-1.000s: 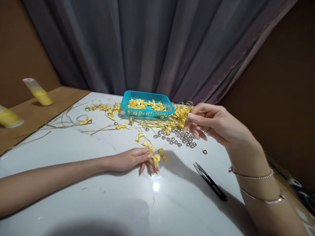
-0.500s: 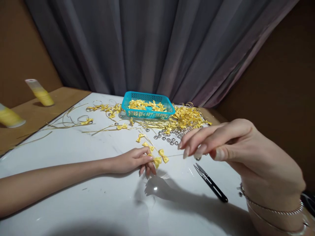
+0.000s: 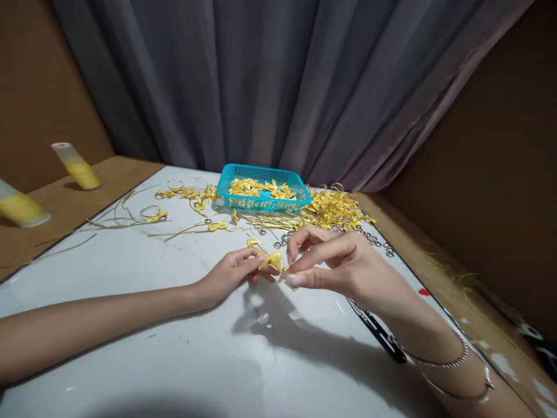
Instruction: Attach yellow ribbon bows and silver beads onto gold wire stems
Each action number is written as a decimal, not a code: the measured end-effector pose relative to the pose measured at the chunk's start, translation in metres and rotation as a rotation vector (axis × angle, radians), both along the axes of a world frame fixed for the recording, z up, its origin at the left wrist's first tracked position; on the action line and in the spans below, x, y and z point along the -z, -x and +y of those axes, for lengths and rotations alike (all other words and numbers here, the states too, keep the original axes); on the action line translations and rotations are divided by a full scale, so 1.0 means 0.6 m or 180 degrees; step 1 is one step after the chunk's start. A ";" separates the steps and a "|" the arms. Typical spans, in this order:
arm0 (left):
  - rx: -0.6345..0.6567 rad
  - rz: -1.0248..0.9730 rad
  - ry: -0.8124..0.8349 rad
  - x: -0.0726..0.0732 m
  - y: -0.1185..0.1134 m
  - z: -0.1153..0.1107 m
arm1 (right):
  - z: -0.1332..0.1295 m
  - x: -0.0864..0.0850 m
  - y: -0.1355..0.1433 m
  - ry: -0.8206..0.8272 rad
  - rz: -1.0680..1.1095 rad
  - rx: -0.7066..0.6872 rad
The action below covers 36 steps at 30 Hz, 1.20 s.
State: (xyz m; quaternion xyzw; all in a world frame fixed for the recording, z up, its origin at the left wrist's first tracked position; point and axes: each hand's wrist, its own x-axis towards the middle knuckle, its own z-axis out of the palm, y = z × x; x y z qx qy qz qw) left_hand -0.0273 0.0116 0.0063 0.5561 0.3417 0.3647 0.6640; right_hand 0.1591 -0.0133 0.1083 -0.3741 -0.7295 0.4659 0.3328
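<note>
Between thumb and fingers, my left hand (image 3: 238,268) pinches a yellow ribbon bow (image 3: 271,262) just above the white table (image 3: 183,348). My right hand (image 3: 333,264) is closed beside it, thumb and index fingertips together at the bow's right side; what they pinch is too small and hidden to name. Part of another yellow bow shows under the right fingertips. A further small bow (image 3: 251,242) lies just behind my left fingers. Black-handled thread snips (image 3: 378,332) lie partly under my right wrist.
A blue basket (image 3: 265,203) of yellow bows stands at the back. Around it lie gold cords (image 3: 274,221), a pile of bows (image 3: 333,208) and silver rings (image 3: 375,237). Two yellow spools (image 3: 80,171) stand at the left. A red piece (image 3: 423,292) lies near the right edge.
My right hand has moved left and in to meet my left hand at the bow; the thin strand stretched between the hands no longer shows. The snips are now partly covered by my right wrist.
</note>
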 end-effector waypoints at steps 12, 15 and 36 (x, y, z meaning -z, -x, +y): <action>-0.0100 -0.0558 0.0867 0.000 -0.001 -0.001 | 0.025 0.073 0.037 0.0602 -0.0018 -0.0143; 0.0133 -0.0654 0.0849 0.000 -0.002 -0.001 | 0.025 0.073 0.036 0.0781 0.0176 -0.0189; -0.0395 -0.0293 0.0923 -0.006 -0.012 -0.018 | 0.021 0.104 0.058 0.0360 0.0505 -0.0157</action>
